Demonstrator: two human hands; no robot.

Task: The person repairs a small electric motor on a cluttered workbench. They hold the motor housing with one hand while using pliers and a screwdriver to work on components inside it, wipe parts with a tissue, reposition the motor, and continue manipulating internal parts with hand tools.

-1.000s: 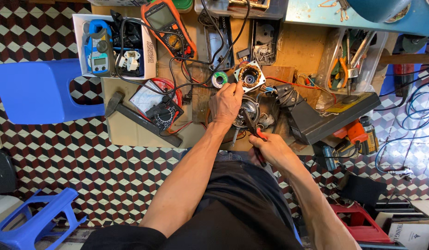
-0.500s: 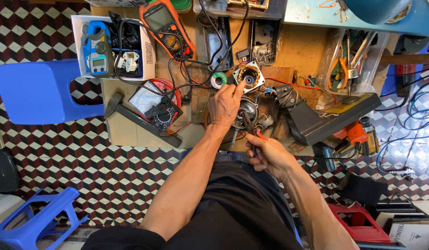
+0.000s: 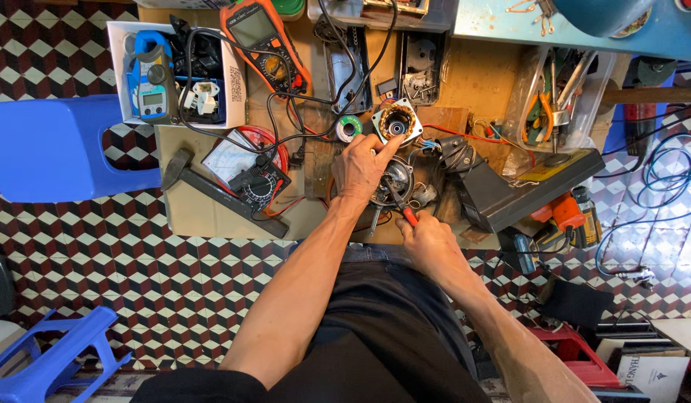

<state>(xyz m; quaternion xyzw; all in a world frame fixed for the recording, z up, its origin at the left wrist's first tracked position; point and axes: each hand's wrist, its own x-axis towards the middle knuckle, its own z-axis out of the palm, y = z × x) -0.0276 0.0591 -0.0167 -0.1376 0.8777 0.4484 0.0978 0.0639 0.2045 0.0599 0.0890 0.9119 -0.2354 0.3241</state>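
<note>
Screwdriver [image 3: 405,211] in right-hand grip [image 3: 427,240]

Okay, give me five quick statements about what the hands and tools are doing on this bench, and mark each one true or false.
1. The left hand rests on the round metal motor part. True.
2. The right hand holds a hammer. False: it holds a red-handled screwdriver, tip toward the motor part.
3. The orange multimeter lies at the far side of the bench, beyond the hands. True.
4. The square stator with copper windings is in the right hand. False: it lies on the bench just past the left fingertips.
5. The blue clamp meter lies in the white box. True.
</note>
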